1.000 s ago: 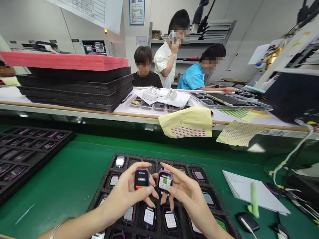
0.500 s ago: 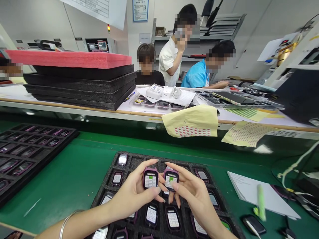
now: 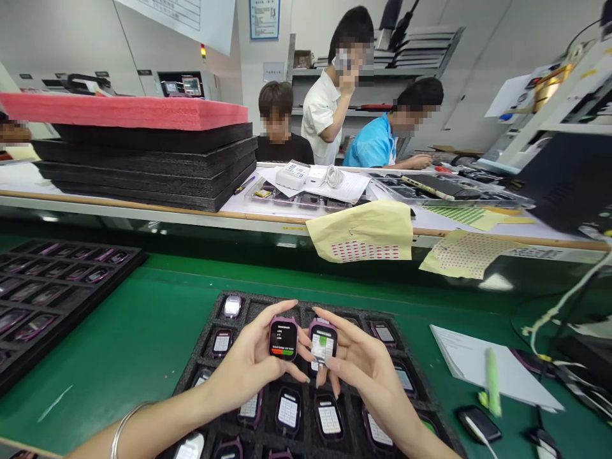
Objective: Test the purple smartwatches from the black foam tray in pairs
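Observation:
My left hand is closed around a purple smartwatch without a strap; its dark screen shows small white text and a red and green bar. Right beside it, my right hand grips a second purple smartwatch, whose screen shows a white grid with one green cell. The right thumb rests at that screen's lower edge. Both watches are held upright, facing me, above a black foam tray. More watches with lit screens lie in the tray's pockets, partly hidden by my hands and forearms.
Another foam tray of watches lies at the left on the green bench. At the right are white papers, a green marker and a black device with a white cable. Stacked black foam stands on the shelf. Several people work behind.
The left watch's screen has switched from a white grid to dark with a red and green bar. My left thumb has moved down off that screen. The right watch still shows its grid.

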A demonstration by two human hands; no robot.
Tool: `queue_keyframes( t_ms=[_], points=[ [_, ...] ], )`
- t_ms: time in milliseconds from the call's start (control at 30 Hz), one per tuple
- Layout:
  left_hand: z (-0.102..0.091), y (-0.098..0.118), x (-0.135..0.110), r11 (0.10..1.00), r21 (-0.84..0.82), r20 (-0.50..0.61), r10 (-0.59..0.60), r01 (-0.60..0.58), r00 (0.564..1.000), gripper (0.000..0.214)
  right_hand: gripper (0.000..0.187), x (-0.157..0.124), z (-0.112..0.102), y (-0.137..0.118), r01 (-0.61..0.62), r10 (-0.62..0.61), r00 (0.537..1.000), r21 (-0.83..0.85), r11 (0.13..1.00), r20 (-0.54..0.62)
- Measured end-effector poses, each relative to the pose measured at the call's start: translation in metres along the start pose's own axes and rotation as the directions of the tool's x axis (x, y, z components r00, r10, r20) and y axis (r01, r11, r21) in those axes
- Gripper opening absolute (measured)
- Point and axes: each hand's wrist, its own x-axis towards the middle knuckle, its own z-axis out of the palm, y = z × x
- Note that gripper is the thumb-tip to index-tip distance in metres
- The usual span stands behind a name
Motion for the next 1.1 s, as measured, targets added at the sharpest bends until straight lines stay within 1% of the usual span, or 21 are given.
queue_keyframes(
  t_ms=[67,167,233,367,433,633,767,967,1100],
  points=[
    [0.0006,0.0013,-0.0005,1.000,-0.003,0.002,0.009,-0.009,1.000,0.061,0.052,-0.0005,0.0007,0.0000,-0.008,0.007,1.000,0.020,1.000,0.019],
    [0.0012,0.0031,-0.0010,1.000,0.019,-0.016,0.004,-0.003,1.000,0.064,0.052,-0.0013,0.0017,0.0009,-0.005,0.005,1.000,0.021,1.000,0.002],
    [0.0009,0.0037,-0.0010,1.000,0.028,-0.022,-0.002,0.003,1.000,0.065,0.053,-0.0016,0.0016,0.0014,0.009,-0.009,1.000,0.025,1.000,0.014],
    [-0.0003,0.0030,-0.0001,0.998,0.061,-0.034,-0.002,0.004,0.999,0.059,0.054,-0.0022,0.0000,0.0007,0.040,-0.046,0.997,0.080,0.996,0.067],
    [-0.0007,0.0022,0.0005,0.997,0.081,-0.042,-0.001,0.005,0.999,0.056,0.054,-0.0026,-0.0005,0.0002,0.035,-0.042,0.996,0.095,0.995,0.073],
    [-0.0008,0.0014,0.0008,0.998,0.056,-0.034,0.019,-0.018,0.999,0.057,0.052,-0.0022,-0.0013,0.0017,0.024,-0.029,0.998,0.091,0.996,0.058],
    [-0.0007,0.0030,0.0004,0.999,0.041,-0.020,0.030,-0.030,0.999,0.052,0.053,-0.0016,-0.0008,0.0025,0.030,-0.034,0.998,0.076,0.997,0.052],
    [-0.0002,0.0028,0.0012,0.995,0.092,-0.041,0.029,-0.025,0.999,0.042,0.048,-0.0018,0.0024,0.0014,0.022,-0.023,1.000,0.024,0.999,0.017],
    [-0.0022,0.0014,0.0014,0.994,0.101,-0.061,0.045,-0.039,0.997,0.041,0.050,-0.0021,0.0035,0.0026,-0.002,0.002,1.000,0.007,1.000,0.001]
  ],
)
